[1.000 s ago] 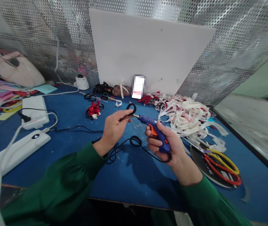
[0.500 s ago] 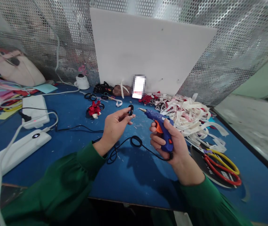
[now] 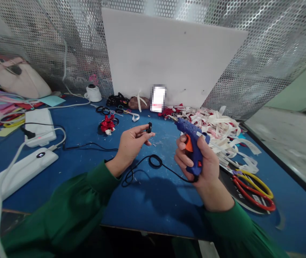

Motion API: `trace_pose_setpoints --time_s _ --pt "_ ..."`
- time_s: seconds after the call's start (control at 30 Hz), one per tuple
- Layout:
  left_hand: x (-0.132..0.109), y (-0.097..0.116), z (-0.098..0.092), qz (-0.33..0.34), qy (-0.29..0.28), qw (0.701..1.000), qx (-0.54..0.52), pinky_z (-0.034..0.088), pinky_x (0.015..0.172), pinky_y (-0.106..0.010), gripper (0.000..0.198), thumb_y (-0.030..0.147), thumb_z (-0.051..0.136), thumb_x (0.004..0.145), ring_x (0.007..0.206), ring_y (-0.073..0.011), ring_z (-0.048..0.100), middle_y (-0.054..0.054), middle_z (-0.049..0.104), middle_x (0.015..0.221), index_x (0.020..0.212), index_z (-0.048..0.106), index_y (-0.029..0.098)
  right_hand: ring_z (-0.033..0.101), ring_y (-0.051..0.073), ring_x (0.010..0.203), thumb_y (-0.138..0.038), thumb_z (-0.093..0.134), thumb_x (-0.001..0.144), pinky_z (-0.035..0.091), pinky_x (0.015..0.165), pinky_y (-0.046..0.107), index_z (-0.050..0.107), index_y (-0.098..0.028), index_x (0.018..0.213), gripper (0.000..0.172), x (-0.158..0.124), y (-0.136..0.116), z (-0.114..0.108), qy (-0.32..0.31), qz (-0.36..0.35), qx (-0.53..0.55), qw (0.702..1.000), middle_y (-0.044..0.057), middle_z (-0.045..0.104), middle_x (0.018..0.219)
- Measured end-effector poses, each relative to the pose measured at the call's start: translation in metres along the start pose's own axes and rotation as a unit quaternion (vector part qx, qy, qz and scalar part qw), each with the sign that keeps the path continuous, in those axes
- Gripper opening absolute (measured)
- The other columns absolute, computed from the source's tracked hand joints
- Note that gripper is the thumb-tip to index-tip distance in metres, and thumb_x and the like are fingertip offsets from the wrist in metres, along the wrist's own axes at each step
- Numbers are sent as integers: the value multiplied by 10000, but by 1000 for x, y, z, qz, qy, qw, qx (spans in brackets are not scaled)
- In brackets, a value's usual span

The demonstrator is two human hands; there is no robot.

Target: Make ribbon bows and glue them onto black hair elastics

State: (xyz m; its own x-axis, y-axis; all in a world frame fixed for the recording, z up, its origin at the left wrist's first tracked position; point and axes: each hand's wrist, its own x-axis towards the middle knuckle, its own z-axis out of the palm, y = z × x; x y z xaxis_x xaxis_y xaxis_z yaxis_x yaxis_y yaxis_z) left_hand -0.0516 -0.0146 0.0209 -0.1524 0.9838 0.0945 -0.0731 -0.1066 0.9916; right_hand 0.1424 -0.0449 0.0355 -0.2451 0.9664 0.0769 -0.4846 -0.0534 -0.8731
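Between the thumb and fingers of my left hand is a small black hair tie, held above the middle of the table. My right hand is wrapped round the handle of a blue glue gun, with fingers by its orange trigger. The nozzle points up and to the left, apart from the hair tie. From the handle's base a black cord loops across the blue table. Left of my left hand lies a red ribbon bow on a black band.
Ribbon scraps are heaped at the back right. Scissors with red and yellow handles lie at right. A power strip and a white box sit at left. A lit phone leans on a white board.
My right hand has drawn the glue gun to the right and tipped its nozzle upward, away from the hair tie. My left hand has barely moved.
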Motion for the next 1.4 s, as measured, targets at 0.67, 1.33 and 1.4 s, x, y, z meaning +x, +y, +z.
trace_pose_setpoints --time_s 0.67,1.33,1.4 --pt "-2 -2 0 -61 7 991 -116 371 508 -211 366 269 832 708 572 -86 622 -86 797 938 1051 767 159 552 71 463 -234 744 835 433 380 136 705 -99 779 152 40 46 -35 241 191 -77 948 31 653 594" --pt "-7 -5 0 -77 -20 987 -140 379 511 -214 357 257 823 717 571 -86 616 -88 796 931 1057 768 164 696 263 952 -375 431 984 444 714 310 768 -242 1035 365 112 -31 -42 71 2 -846 528 106 770 1059" --pt "-6 -5 1 -81 -22 987 -140 379 513 -214 348 255 819 721 568 -84 613 -88 796 927 1054 771 165 676 274 1088 -297 420 990 476 834 327 753 -218 1136 373 153 -24 -49 32 1 -857 515 126 739 1193"
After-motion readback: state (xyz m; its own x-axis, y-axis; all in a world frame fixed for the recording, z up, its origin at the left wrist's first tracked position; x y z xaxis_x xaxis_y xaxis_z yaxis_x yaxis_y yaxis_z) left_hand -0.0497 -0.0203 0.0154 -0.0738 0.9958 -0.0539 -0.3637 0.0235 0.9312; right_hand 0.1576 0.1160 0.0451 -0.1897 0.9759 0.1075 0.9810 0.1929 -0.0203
